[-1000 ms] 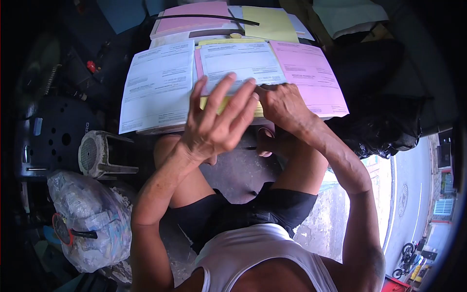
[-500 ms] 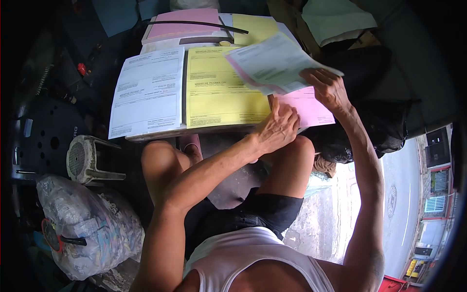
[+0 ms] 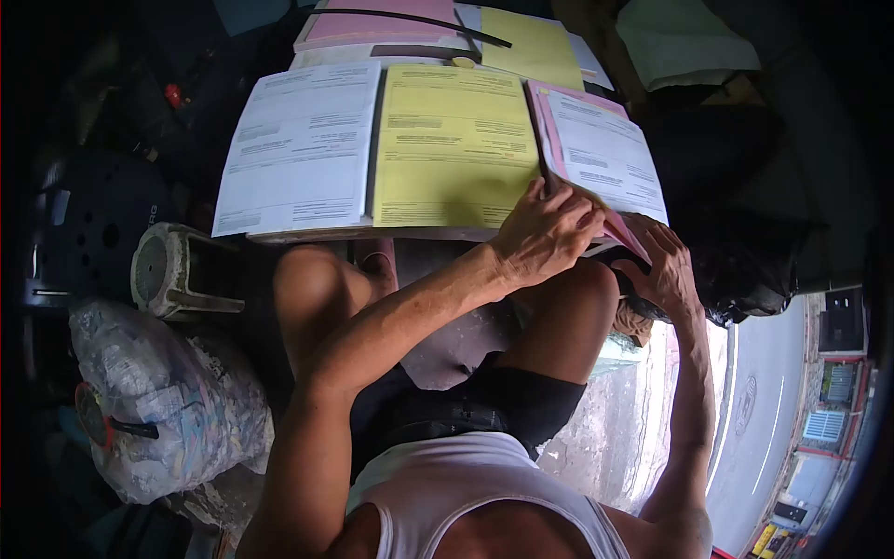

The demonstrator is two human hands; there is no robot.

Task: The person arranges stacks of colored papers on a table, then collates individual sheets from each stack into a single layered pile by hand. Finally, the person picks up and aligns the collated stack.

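Note:
Three stacks of printed forms lie side by side: white forms (image 3: pixel 298 149), yellow forms (image 3: pixel 456 140), and pink forms (image 3: pixel 543 121) with white sheets (image 3: pixel 605 144) on top. My left hand (image 3: pixel 549 233) is closed on the near left corner of the pink stack, where the sheet edges bend up. By the near right corner of that stack is my right hand (image 3: pixel 663 265), its thumb spread from the fingers and the fingers touching the paper edge. The fingertips of my left hand are partly hidden.
Behind the stacks lie more pink paper (image 3: pixel 382 23), yellow paper (image 3: pixel 531 47) and a thin black strip (image 3: pixel 419 16). On the left are a plastic stool (image 3: pixel 163 270) and a stuffed clear bag (image 3: pixel 168 401). A black plastic bag (image 3: pixel 745 270) sits at the right.
My right hand has come down with the white-topped sheet it held in the air; that sheet now rests on the pink stack. My left hand stays near the stack's corner.

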